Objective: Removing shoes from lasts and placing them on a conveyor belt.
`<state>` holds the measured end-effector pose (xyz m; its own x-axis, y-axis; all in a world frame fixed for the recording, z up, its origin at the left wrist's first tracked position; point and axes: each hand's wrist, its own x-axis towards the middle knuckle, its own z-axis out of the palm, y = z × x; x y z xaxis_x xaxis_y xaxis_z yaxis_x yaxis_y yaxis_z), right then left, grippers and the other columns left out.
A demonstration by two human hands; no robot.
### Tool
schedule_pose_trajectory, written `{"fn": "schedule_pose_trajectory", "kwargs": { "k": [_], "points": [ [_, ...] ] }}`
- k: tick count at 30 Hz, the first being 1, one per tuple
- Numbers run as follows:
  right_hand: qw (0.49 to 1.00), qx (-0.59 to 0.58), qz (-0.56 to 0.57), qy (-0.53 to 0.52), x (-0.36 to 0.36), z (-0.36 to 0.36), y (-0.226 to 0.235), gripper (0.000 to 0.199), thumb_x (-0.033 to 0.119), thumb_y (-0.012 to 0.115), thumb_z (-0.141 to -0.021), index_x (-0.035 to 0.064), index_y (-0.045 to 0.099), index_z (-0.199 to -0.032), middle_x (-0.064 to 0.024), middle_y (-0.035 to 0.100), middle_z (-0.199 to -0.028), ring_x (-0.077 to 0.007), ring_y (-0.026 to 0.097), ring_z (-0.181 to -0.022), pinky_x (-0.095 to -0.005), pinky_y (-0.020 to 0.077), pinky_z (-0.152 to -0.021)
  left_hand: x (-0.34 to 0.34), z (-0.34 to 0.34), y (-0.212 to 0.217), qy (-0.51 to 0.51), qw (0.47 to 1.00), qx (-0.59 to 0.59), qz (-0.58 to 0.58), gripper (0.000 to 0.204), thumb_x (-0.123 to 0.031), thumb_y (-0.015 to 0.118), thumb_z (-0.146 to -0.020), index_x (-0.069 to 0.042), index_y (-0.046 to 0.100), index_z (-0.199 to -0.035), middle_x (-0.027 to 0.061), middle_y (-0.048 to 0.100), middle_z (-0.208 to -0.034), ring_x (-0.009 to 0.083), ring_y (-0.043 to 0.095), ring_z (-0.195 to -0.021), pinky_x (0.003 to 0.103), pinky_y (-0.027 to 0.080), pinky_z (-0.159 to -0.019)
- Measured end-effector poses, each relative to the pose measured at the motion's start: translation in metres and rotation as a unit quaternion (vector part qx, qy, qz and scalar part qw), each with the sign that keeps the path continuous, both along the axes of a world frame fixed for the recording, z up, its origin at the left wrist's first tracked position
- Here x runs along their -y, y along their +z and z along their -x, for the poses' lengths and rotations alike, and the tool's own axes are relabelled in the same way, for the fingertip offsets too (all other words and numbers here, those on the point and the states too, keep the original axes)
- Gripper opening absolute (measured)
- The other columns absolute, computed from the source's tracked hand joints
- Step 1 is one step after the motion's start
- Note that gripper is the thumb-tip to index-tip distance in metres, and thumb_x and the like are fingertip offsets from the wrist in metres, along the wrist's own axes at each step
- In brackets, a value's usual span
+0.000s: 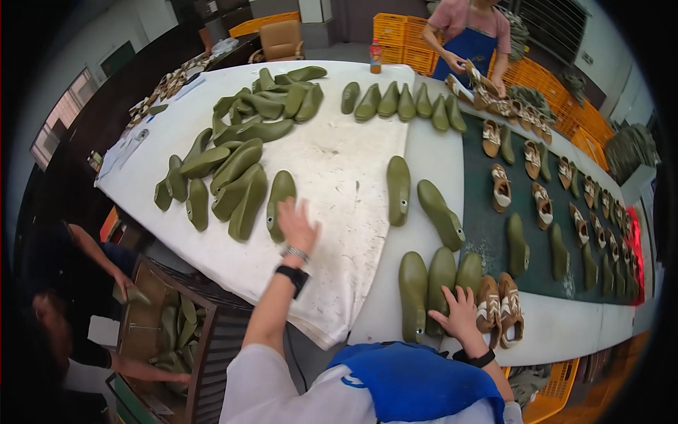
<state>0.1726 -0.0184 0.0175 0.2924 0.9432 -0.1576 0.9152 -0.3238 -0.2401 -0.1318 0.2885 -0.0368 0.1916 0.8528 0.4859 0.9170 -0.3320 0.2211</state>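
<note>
While left hand (296, 225) touches shoe last (280, 201) (green); right hand (458, 313) on another.

A big white desk (176, 134) fills the middle of the room. A white cloth (339, 177) lies over part of it. A dark green mat (487, 233) runs along the desk from 1 o'clock down to 3 o'clock. Orange crates (399, 32) are stacked at 12 o'clock, and more orange crates (586, 120) sit at 2 o'clock. A brown chair (280, 39) stands at 11 o'clock, behind the desk. A window (60, 120) lets in pale light at 9 o'clock. The wall (70, 63) beside it is grey. A wooden box (212, 339) stands low at 7 o'clock.
</note>
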Motion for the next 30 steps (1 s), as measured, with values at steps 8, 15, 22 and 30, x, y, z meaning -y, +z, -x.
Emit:
{"fn": "schedule_pose_trajectory", "kwargs": {
  "k": [8,15,22,30],
  "points": [
    [0.997,0.057,-0.056,0.009,-0.001,0.008,-0.004,0.063,0.044,0.065,-0.072,0.0183,0.046,-0.126,-0.0136,0.053,-0.114,-0.0424,0.033,-0.120,-0.0543,0.0325,-0.090,-0.037,0.044,-0.003,0.068,0.954,0.147,0.254,0.065,-0.019,0.061,-0.074,-0.005,0.032,-0.131,0.0273,0.059,-0.100,0.0422,0.059,-0.087,0.044,0.049,-0.079],
    [0.996,0.070,-0.062,0.003,-0.002,0.009,-0.010,0.061,0.043,0.066,-0.072,0.0183,0.048,-0.125,-0.0135,0.053,-0.113,-0.0421,0.035,-0.120,-0.0539,0.0337,-0.089,0.133,-0.096,0.019,-0.174,0.920,0.061,0.345,0.064,-0.023,0.055,-0.076,0.012,0.029,-0.124,0.0286,0.059,-0.079,0.0428,0.059,-0.066,0.049,0.049,-0.061],
    [0.997,0.045,-0.049,-0.031,0.000,-0.002,-0.006,0.061,0.048,0.063,-0.074,0.0188,0.047,-0.126,-0.0150,0.052,-0.115,-0.0404,0.035,-0.120,-0.0572,0.0323,-0.091,0.106,-0.111,0.035,-0.281,0.872,-0.023,0.401,0.061,-0.044,0.057,-0.080,-0.001,0.046,-0.122,0.0271,0.061,-0.078,0.0396,0.061,-0.077,0.045,0.050,-0.068],
    [1.000,0.004,-0.013,-0.009,-0.117,-0.083,0.024,0.061,0.039,0.060,-0.079,0.0111,0.039,-0.129,-0.0186,0.050,-0.119,-0.0370,0.054,-0.102,-0.0459,0.0460,-0.083,-0.043,-0.223,0.021,-0.243,0.932,0.101,0.248,0.062,-0.047,0.063,-0.075,-0.011,0.046,-0.123,0.0310,0.035,-0.130,0.0436,0.042,-0.117,0.043,0.041,-0.092]
  ]
}}
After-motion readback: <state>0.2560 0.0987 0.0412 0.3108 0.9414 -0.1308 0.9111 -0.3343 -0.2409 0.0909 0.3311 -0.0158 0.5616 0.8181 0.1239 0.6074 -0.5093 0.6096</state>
